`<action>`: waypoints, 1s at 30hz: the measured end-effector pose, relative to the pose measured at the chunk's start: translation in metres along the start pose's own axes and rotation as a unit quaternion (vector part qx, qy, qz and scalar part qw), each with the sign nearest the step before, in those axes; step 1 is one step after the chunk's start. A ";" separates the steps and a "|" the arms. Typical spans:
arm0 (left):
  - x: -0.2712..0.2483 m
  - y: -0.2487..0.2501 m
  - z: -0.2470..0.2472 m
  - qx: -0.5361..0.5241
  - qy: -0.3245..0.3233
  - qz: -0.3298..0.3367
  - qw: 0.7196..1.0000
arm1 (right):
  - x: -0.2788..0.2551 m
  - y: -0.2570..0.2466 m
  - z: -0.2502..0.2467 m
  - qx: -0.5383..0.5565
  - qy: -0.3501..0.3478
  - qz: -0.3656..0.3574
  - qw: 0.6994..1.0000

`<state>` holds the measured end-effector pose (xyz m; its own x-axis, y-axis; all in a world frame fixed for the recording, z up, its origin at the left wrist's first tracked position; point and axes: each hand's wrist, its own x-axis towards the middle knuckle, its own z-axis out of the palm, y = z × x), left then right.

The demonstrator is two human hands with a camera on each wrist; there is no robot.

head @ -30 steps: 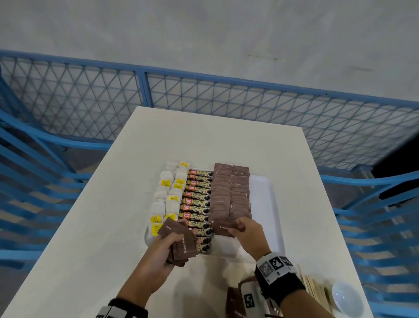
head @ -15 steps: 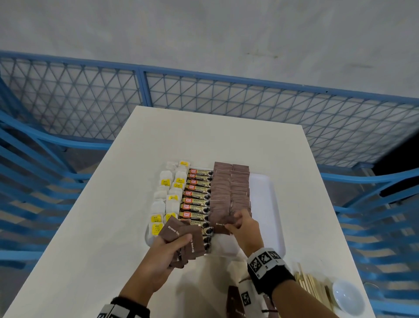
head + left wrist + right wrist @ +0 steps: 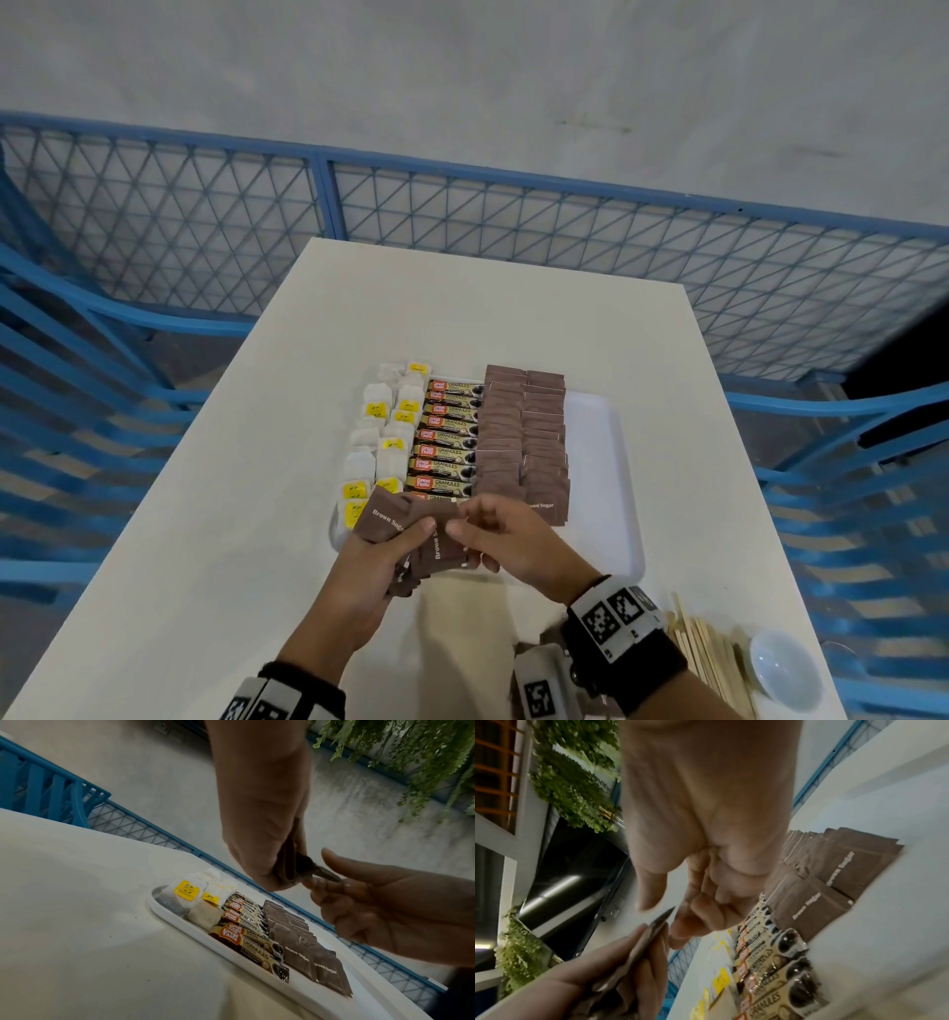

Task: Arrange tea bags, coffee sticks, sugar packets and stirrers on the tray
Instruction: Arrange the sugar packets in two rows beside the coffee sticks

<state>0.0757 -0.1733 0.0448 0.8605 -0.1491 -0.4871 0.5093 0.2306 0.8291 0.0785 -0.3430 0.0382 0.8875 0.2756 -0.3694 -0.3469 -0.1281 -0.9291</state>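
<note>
On the white tray (image 3: 606, 462) lie tea bags (image 3: 382, 437) at the left, coffee sticks (image 3: 447, 437) in the middle and two columns of brown sugar packets (image 3: 524, 442). My left hand (image 3: 395, 560) grips a fan of brown sugar packets (image 3: 390, 519) above the tray's near edge. My right hand (image 3: 462, 521) has reached that fan. In the left wrist view its fingers (image 3: 321, 884) touch the tip of one packet (image 3: 326, 875) from below, while the thumb stands off it. The wooden stirrers (image 3: 708, 652) lie on the table at the near right.
A small white bowl (image 3: 783, 668) sits beside the stirrers near the table's right corner. The right strip of the tray holds nothing. Blue mesh railing (image 3: 513, 216) surrounds the white table (image 3: 205, 488).
My right hand left the near end of the sugar column on the tray and came left to the fan. My left hand lifted the fan slightly toward it.
</note>
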 end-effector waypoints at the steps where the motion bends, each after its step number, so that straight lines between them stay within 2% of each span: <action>1: 0.000 -0.001 -0.001 0.000 0.000 0.000 1.000 | 0.000 -0.001 0.001 0.020 -0.008 -0.003 1.000; 9: -0.001 -0.002 -0.003 0.037 -0.025 -0.013 0.999 | -0.006 -0.004 0.000 0.140 0.002 0.016 0.990; 15: 0.001 -0.005 -0.003 0.048 -0.021 -0.024 0.998 | -0.012 -0.004 -0.009 0.004 0.011 -0.009 1.000; 17: 0.001 -0.005 -0.002 0.040 -0.015 -0.025 0.999 | -0.011 0.000 -0.015 -0.018 0.049 -0.014 0.999; 20: 0.003 -0.005 -0.002 0.003 0.006 -0.033 0.999 | -0.010 0.006 -0.029 0.006 0.123 -0.005 0.992; 23: 0.005 -0.005 -0.002 -0.039 0.011 -0.043 0.998 | -0.005 0.019 -0.045 0.004 0.191 0.030 0.981; 26: 0.005 -0.002 -0.001 -0.077 0.014 -0.039 0.996 | 0.002 0.038 -0.055 -0.096 0.233 0.077 0.965; 30: 0.003 -0.002 -0.001 -0.055 0.006 -0.033 0.998 | 0.004 0.050 -0.052 -0.219 0.232 0.090 0.943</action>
<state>0.0775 -0.1731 0.0416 0.8244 -0.1566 -0.5438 0.5630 0.3243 0.7601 0.0805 -0.3979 -0.0088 0.8990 -0.2223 -0.3774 -0.4356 -0.5431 -0.7179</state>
